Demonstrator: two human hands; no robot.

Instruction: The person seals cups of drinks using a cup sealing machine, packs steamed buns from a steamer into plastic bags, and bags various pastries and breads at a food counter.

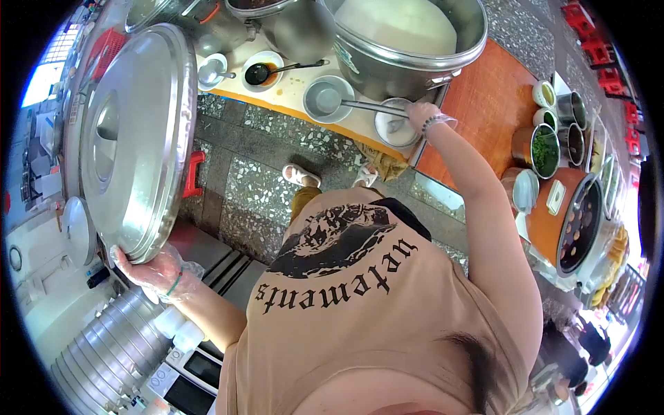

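- Terrazzo floor (238, 183) spreads under me, and a counter with a yellow edge (273, 105) stands ahead of my two gripping hands.
- With my left hand (160, 273), in a clear plastic glove, I hold the large metal lid (142, 131) by its lower rim; it stands tilted on edge, up and ahead of this grip.
- My right hand (423, 117), also gloved, is closed around the handle of a metal ladle (370, 108). Its round end is left of this grip, above the counter; whether it rests on something, I cannot tell.
- Just beside the right grip, on its left, is a small bowl (382, 130) with something whitish inside.
- Directly ahead of the same grip stands the big steel pot (380, 77), uncovered, with a smooth white mass (398, 26) in it.
- Farther left of the ladle is a sauce bowl (250, 63); well right of my grip, a metal container of chopped greens (545, 151).
- For good handling, I judge: the lid is wide and held at one edge, so pinch firmly; the long handle needs a level, calm wrist, away from the bowls.
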